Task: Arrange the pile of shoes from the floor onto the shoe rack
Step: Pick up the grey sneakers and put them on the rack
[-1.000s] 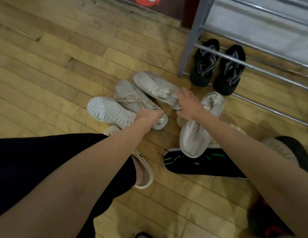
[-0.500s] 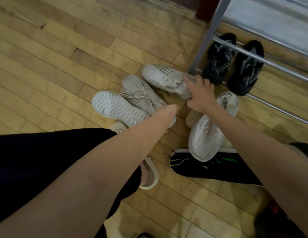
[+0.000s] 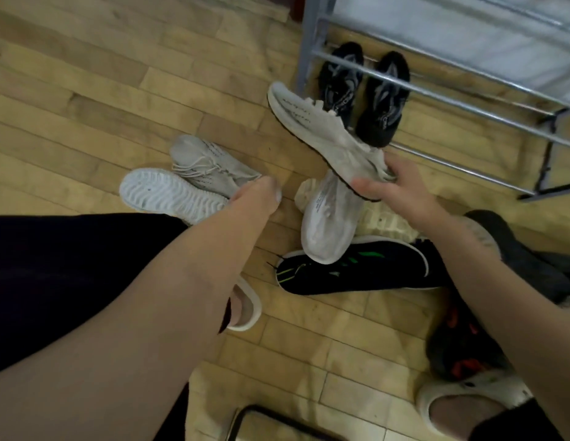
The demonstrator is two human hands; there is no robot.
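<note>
A: Right hand (image 3: 401, 189) lifted the white sneaker (image 3: 322, 135) off the pile, heel pinched, toe toward the shoe rack (image 3: 436, 93).
B: Left hand (image 3: 261, 194)?
A: Closed on the grey sneaker's (image 3: 207, 168) collar. Light, floppy knit; grip heels.

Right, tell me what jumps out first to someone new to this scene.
The right hand holds a white sneaker by its heel, lifted toward the shoe rack, where a black pair already sits. The left hand grips another white sneaker in the floor pile.
</note>
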